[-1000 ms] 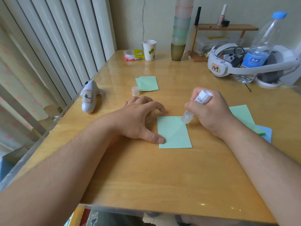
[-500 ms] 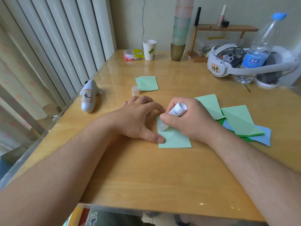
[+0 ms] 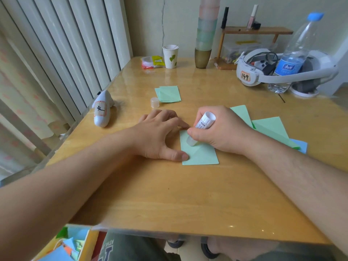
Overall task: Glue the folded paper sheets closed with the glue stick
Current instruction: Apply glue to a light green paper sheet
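- I see a glossy wooden table carrying everything
- A folded green sheet lies flat near the middle
- A small stack of green sheets sits farther back, with a translucent cap just beside it
- More green and blue sheets overlap at the right
- A white controller lies near the left edge
- At the far edge I make out a paper cup, a snack packet, a stack of cups, a small wooden shelf, a white headset and a water bottle
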`<state>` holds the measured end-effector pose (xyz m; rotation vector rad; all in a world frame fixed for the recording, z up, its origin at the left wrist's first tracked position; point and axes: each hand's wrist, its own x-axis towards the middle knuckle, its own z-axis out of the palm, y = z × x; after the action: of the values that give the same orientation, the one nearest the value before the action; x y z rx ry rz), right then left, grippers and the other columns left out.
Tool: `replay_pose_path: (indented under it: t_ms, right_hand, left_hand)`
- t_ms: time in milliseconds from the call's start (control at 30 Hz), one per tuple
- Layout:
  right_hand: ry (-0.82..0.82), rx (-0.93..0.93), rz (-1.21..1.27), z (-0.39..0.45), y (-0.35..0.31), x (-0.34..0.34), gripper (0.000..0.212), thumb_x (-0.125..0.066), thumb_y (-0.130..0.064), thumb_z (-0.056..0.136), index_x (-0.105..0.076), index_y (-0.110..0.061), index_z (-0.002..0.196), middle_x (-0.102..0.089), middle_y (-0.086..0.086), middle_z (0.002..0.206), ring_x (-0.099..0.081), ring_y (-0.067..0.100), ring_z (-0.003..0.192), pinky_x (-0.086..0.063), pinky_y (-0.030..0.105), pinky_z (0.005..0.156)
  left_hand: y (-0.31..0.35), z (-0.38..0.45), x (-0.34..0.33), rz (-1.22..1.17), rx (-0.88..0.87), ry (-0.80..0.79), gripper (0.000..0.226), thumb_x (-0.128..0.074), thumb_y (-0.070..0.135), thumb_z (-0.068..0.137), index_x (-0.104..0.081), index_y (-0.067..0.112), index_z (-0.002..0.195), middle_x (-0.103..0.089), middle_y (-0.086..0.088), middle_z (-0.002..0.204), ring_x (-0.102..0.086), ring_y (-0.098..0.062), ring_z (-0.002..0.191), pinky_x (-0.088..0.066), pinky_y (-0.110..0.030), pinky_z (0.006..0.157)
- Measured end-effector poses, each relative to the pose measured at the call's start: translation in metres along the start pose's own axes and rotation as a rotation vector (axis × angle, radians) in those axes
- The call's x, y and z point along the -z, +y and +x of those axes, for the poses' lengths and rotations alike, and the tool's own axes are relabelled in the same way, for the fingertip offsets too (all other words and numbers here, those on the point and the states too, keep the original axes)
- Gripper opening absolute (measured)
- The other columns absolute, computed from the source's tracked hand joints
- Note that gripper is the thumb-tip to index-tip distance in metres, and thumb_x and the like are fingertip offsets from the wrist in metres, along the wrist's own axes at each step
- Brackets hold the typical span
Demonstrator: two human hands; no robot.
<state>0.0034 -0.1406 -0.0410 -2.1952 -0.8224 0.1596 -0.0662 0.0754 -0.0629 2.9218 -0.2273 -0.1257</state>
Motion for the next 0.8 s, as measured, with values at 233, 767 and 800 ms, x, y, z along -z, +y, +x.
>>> replay_pose_path:
  t_ms: [233,767,800]
  right_hand:
    - [0.126,-0.065,0.075,-0.017,0.027,0.012,0.026,-0.082,-0.027,0.083,-0.061,-0.016,0.072,-0.05,-0.014,0.054,-0.041,0.006,0.053,-0.033,0.022,0.051]
    - [0.37,-0.03,0.494,-0.013,0.022,0.016,0.02,-0.069,-0.027,0.076,-0.054,-0.018,0.066,-0.045,-0.009,0.056,-0.039,0.011,0.054,-0.032,0.027,0.054]
    - [0.349,-0.013,0.474,-0.012,0.019,0.013,0.016,-0.07,-0.027,0.076,-0.058,-0.019,0.069,-0.049,-0.01,0.058,-0.042,0.011,0.057,-0.035,0.027,0.056]
  left_hand:
    - [-0.001,-0.001,0.0,-0.021,0.001,0.014,0.101,-0.047,0.098,0.059,-0.035,0.056,0.149,-0.029,0.016,0.15,-0.017,-0.017,0.148,-0.019,-0.04,0.114]
    - [0.0,-0.002,0.002,-0.034,0.006,-0.007,0.1,-0.05,0.096,0.061,-0.033,0.056,0.151,-0.029,0.018,0.15,-0.018,-0.018,0.147,-0.02,-0.043,0.117]
    - [0.001,-0.002,0.002,-0.034,0.009,-0.008,0.099,-0.05,0.095,0.061,-0.033,0.057,0.15,-0.028,0.018,0.15,-0.017,-0.017,0.147,-0.02,-0.042,0.117]
